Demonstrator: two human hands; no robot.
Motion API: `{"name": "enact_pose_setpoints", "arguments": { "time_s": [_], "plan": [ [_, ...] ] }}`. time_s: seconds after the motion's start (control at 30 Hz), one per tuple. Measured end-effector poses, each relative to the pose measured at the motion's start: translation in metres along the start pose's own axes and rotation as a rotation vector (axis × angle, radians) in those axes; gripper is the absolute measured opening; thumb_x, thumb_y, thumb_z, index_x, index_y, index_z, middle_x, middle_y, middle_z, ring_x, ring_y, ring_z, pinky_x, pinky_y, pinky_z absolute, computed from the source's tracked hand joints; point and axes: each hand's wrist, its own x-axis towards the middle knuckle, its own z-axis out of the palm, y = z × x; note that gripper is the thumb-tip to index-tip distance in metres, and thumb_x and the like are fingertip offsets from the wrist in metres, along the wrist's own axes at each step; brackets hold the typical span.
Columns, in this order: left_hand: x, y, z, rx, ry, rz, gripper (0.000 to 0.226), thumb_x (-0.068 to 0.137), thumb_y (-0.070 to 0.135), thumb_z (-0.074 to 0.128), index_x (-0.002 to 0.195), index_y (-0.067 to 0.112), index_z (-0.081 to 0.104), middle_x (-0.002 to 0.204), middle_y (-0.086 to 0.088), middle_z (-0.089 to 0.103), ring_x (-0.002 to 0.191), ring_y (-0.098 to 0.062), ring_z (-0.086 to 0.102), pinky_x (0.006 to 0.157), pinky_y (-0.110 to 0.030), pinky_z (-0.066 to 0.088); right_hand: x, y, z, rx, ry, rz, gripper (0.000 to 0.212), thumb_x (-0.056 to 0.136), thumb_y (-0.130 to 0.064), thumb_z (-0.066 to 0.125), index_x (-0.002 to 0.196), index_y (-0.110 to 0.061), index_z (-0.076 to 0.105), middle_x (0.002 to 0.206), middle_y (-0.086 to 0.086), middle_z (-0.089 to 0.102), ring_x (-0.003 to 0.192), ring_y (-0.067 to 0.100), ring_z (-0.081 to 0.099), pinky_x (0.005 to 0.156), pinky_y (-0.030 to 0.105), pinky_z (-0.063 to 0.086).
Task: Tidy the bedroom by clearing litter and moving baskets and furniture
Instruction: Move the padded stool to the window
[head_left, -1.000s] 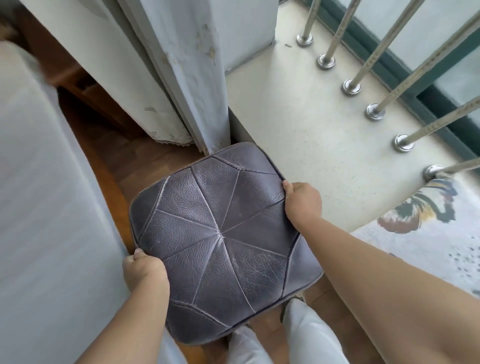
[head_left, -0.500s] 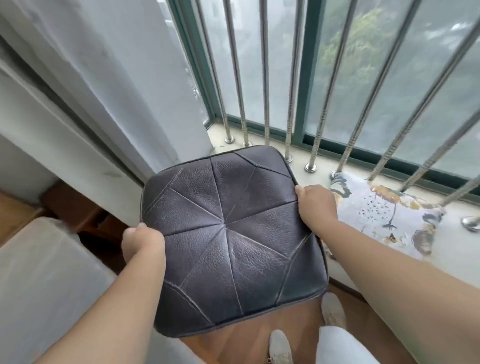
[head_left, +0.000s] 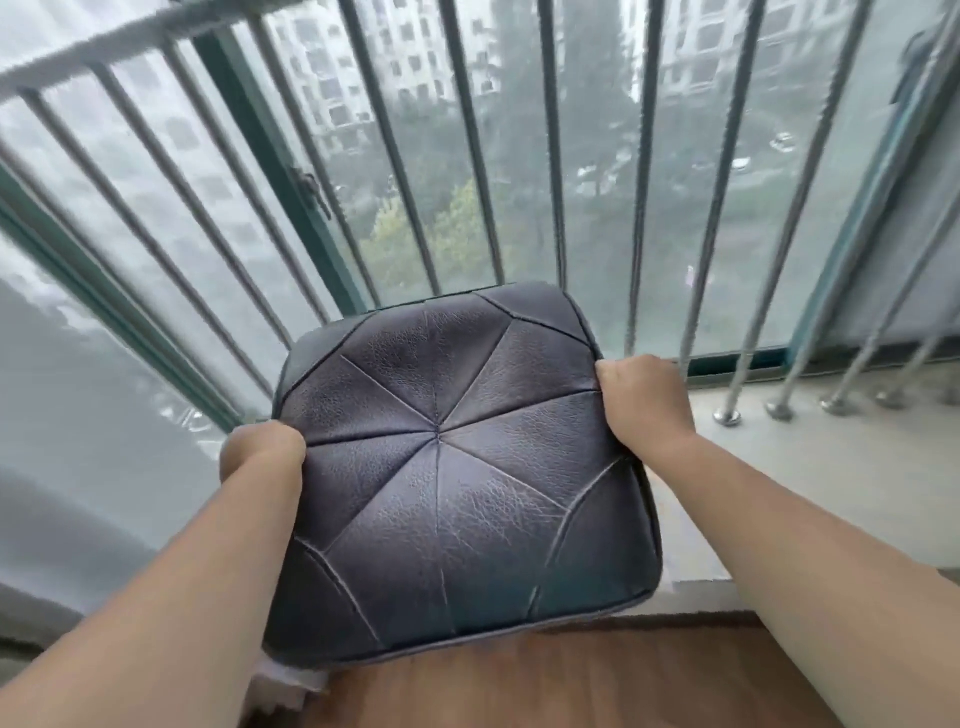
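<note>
Gripping a dark grey leather stool (head_left: 457, 467) w/ both hands, the person holds it up in front of the window bars (head_left: 556, 171). Left hand (head_left: 260, 449) is clenched on the stool's left edge, thumb side pressed into the padded top; right hand (head_left: 644, 402) is clenched on the right edge, nearer the far corner. Stool's square top faces the camera, seams running out from a centre point, tilted a bit w/ the far side higher. It's off the floor, above the edge where the pale window ledge (head_left: 841, 467) meets the wood floor (head_left: 571, 680). Bar feet stand on the ledge to the right. Teal window frame (head_left: 291, 171) sits behind the bars; hazy buildings and trees outside.
</note>
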Motion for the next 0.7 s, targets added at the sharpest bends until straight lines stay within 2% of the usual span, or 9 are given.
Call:
{"name": "enact_pose_setpoints", "arguments": {
  "time_s": [0.07, 0.17, 0.23, 0.33, 0.43, 0.5, 0.63, 0.7],
  "plan": [
    [-0.022, 0.034, 0.019, 0.180, 0.019, 0.132, 0.042, 0.097, 0.009, 0.039, 0.136, 0.010, 0.054, 0.142, -0.007, 0.052, 0.131, -0.022, 0.049, 0.097, -0.030, 0.044, 0.002, 0.044, -0.028, -0.091, 0.069, 0.003, 0.036, 0.097, -0.016, 0.037, 0.081, -0.006, 0.068, 0.079, 0.018, 0.065, 0.069, 0.032, 0.052, 0.059, 0.032, 0.027],
    [-0.068, 0.088, 0.060, 0.549, -0.004, 0.366, 0.043, 0.095, 0.003, 0.036, 0.133, 0.007, 0.056, 0.140, -0.011, 0.054, 0.130, -0.027, 0.049, 0.099, -0.035, 0.045, 0.000, 0.113, -0.069, -0.144, 0.112, 0.094, 0.036, 0.098, -0.017, 0.037, 0.086, -0.004, 0.068, 0.085, 0.021, 0.068, 0.076, 0.037, 0.059, 0.059, 0.032, 0.028],
    [-0.106, 0.118, 0.096, 0.672, -0.042, 0.414, 0.042, 0.095, 0.003, 0.037, 0.132, 0.006, 0.056, 0.141, -0.013, 0.052, 0.130, -0.029, 0.048, 0.101, -0.036, 0.044, -0.005, 0.162, -0.098, -0.097, 0.148, 0.195, 0.037, 0.098, -0.015, 0.041, 0.078, 0.001, 0.067, 0.080, 0.023, 0.067, 0.077, 0.039, 0.061, 0.060, 0.034, 0.033],
    [-0.161, 0.158, 0.148, 0.755, -0.108, 0.540, 0.039, 0.097, 0.007, 0.042, 0.134, 0.008, 0.055, 0.144, -0.011, 0.051, 0.133, -0.026, 0.047, 0.107, -0.032, 0.040, -0.012, 0.234, -0.135, 0.053, 0.206, 0.409, 0.043, 0.098, -0.026, 0.044, 0.073, 0.002, 0.065, 0.079, 0.024, 0.066, 0.075, 0.037, 0.057, 0.062, 0.033, 0.032],
    [-0.208, 0.189, 0.200, 0.861, -0.166, 0.667, 0.041, 0.098, 0.006, 0.039, 0.135, 0.008, 0.055, 0.143, -0.012, 0.052, 0.131, -0.027, 0.049, 0.105, -0.032, 0.041, -0.025, 0.298, -0.165, 0.070, 0.219, 0.532, 0.044, 0.098, -0.030, 0.044, 0.074, 0.002, 0.064, 0.083, 0.025, 0.066, 0.072, 0.034, 0.051, 0.064, 0.032, 0.031],
    [-0.239, 0.209, 0.239, 0.897, -0.208, 0.761, 0.040, 0.097, 0.006, 0.039, 0.134, 0.008, 0.057, 0.141, -0.012, 0.054, 0.130, -0.028, 0.051, 0.103, -0.032, 0.042, -0.038, 0.338, -0.186, 0.065, 0.252, 0.614, 0.043, 0.098, -0.030, 0.044, 0.073, 0.000, 0.062, 0.083, 0.024, 0.066, 0.074, 0.034, 0.052, 0.065, 0.032, 0.034],
    [-0.301, 0.248, 0.307, 0.897, -0.298, 0.865, 0.039, 0.097, 0.009, 0.041, 0.132, 0.005, 0.058, 0.139, -0.014, 0.054, 0.129, -0.029, 0.051, 0.104, -0.032, 0.040, -0.071, 0.404, -0.218, -0.033, 0.270, 0.768, 0.044, 0.100, -0.030, 0.041, 0.078, -0.001, 0.066, 0.086, 0.021, 0.066, 0.071, 0.027, 0.043, 0.065, 0.030, 0.032],
    [-0.333, 0.270, 0.340, 0.905, -0.344, 0.933, 0.040, 0.098, 0.010, 0.039, 0.133, 0.005, 0.056, 0.140, -0.014, 0.054, 0.129, -0.029, 0.051, 0.104, -0.032, 0.040, -0.091, 0.430, -0.228, -0.095, 0.292, 0.831, 0.044, 0.100, -0.029, 0.040, 0.085, 0.000, 0.069, 0.090, 0.021, 0.067, 0.075, 0.031, 0.049, 0.066, 0.029, 0.031]
  ]
}}
